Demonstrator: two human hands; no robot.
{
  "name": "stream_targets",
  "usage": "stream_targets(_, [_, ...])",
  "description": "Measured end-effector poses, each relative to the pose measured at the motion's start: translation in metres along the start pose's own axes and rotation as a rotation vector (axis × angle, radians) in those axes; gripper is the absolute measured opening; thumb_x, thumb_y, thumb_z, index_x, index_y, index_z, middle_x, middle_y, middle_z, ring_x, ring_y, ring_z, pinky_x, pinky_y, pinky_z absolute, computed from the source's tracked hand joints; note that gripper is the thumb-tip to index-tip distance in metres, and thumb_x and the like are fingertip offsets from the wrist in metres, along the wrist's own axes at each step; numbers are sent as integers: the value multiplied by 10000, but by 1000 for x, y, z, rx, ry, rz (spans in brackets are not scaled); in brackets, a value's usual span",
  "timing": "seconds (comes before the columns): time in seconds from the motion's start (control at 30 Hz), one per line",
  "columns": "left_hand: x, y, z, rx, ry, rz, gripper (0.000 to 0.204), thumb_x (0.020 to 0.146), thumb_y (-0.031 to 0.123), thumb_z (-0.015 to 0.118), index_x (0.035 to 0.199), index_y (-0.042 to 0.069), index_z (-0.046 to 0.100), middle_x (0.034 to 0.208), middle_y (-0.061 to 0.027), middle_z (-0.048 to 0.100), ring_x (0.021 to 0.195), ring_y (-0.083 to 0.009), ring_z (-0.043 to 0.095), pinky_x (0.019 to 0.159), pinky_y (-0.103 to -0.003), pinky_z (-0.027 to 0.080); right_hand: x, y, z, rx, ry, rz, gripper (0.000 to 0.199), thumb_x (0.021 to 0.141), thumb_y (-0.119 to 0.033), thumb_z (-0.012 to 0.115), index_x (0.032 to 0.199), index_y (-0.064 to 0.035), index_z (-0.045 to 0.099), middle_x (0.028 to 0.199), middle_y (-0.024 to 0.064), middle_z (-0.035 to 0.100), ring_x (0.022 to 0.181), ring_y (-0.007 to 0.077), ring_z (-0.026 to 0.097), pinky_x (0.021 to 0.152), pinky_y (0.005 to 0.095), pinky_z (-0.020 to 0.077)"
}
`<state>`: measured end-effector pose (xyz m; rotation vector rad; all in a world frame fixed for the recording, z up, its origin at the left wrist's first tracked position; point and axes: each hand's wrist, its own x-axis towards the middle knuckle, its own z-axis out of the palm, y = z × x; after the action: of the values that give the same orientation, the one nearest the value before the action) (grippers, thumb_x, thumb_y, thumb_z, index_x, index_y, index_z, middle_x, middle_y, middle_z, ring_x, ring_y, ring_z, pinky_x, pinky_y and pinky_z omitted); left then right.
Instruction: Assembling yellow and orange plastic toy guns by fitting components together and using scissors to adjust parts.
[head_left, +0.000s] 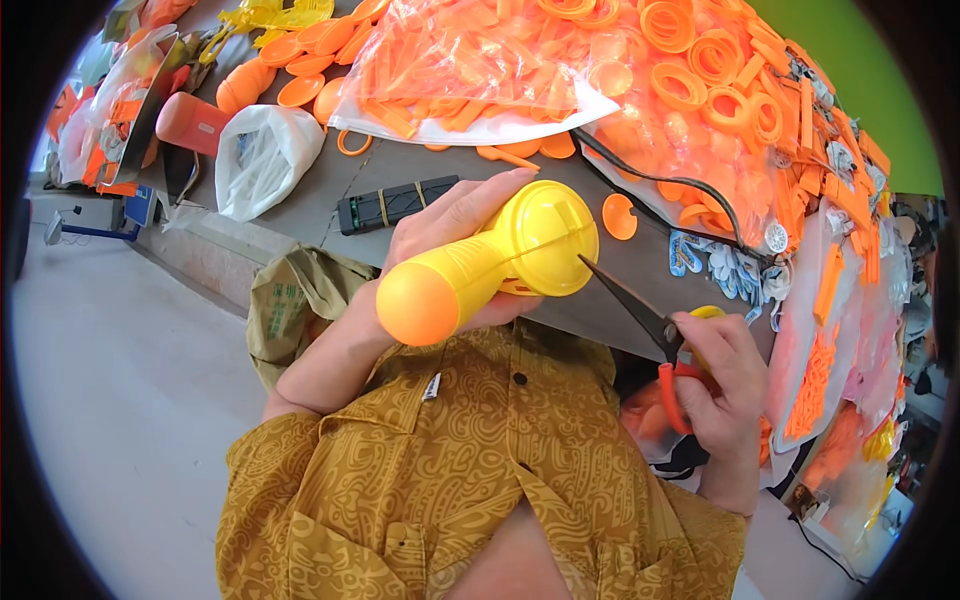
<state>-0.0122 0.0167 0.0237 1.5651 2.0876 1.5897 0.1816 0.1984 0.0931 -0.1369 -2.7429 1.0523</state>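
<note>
My left hand [455, 215] is wrapped round a yellow plastic part [495, 250], shaped like a hammer, with a rounded orange-tinted end toward me and a round ribbed face to the right. Most of the left fingers are hidden behind it. In my right hand [728, 385] is a pair of scissors [672, 350] with dark blades and red and yellow handles. The blades look closed or nearly so, and their tip is at the lower right rim of the yellow part's round face; whether it touches cannot be told.
Clear plastic bags [500, 70] full of orange parts cover the table's far side. A black banded bundle [395, 205], a white plastic bag [265, 160] and a pink cylinder [192, 122] lie left. One orange disc [620, 216] and blue-white wrappers [720, 265] lie right.
</note>
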Motion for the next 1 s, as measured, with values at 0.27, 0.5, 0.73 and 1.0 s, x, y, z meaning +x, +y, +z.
stream_targets(0.27, [3,-1,2,144,68,103,705,576,165,754,1185,-28,455,957,-146,570,783,-248,599,651,-290,506,7,-9,-8,-206,-25,-69,479,615,101,561,1084,4,560,838,110,502,731,222,508,614,289,419])
stream_targets(0.5, [1,1,5,190,59,83,669,615,178,731,1178,-55,454,959,-169,567,770,-259,600,635,-289,506,10,-25,-15,-435,-38,-147,521,570,18,685,1077,14,568,790,115,462,641,218,496,457,299,405])
stream_targets(0.73, [4,-6,15,262,108,151,703,601,135,758,1189,-61,426,1001,-154,569,801,-246,598,671,-284,490,6,-37,-16,-723,-1,-206,522,571,14,688,1076,42,561,778,123,456,640,226,490,490,315,411])
stream_targets(1.0, [9,-4,27,304,167,252,611,618,145,669,1167,-44,480,923,-154,558,718,-248,578,610,-303,475,5,-57,-30,-847,-86,-67,489,598,25,661,1079,14,572,765,101,464,627,233,507,523,313,418])
